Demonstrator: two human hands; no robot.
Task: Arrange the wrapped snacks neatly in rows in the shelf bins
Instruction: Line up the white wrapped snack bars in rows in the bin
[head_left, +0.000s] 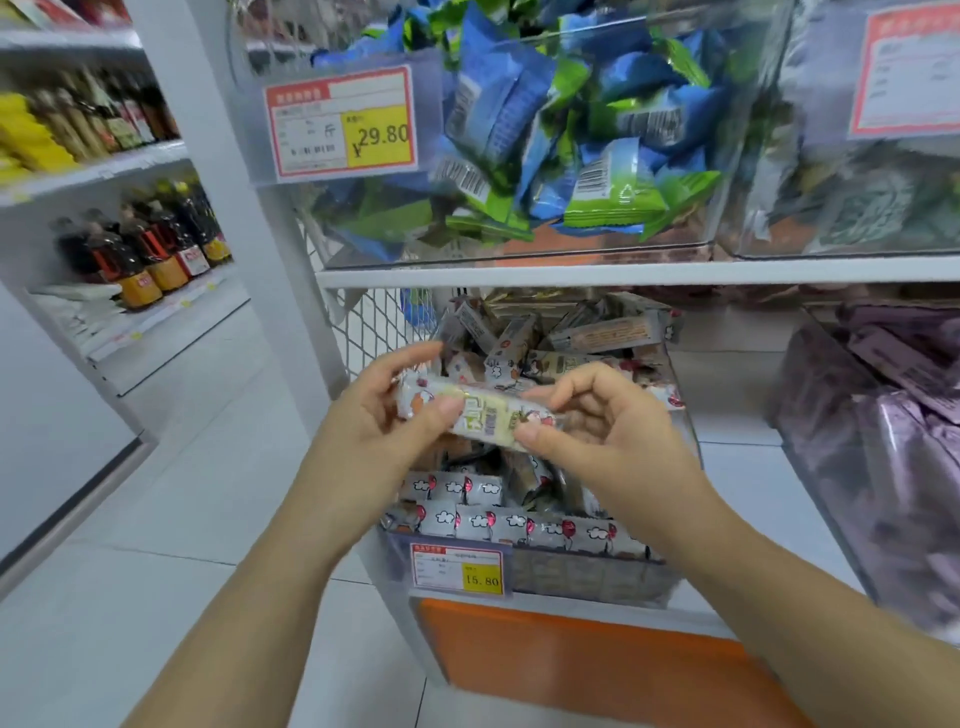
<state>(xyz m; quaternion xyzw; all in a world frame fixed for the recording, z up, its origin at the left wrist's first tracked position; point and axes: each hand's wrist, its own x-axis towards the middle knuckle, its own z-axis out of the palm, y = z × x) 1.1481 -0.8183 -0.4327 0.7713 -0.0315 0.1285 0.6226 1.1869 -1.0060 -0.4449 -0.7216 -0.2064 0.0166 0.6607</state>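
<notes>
The shelf (623, 273) is white metal, its clear plastic bin (680, 431) below heaped with crinkly wrapped bars; two neat rows (498, 512) stand at the front. Above the bin, both hands hold one bar (480, 410) level: the left hand (384, 415) pinches one end, the right hand (587, 421) the other. It probably handles light, soft and slick, so gripping the sealed ends seems safest. Its print is blurred.
</notes>
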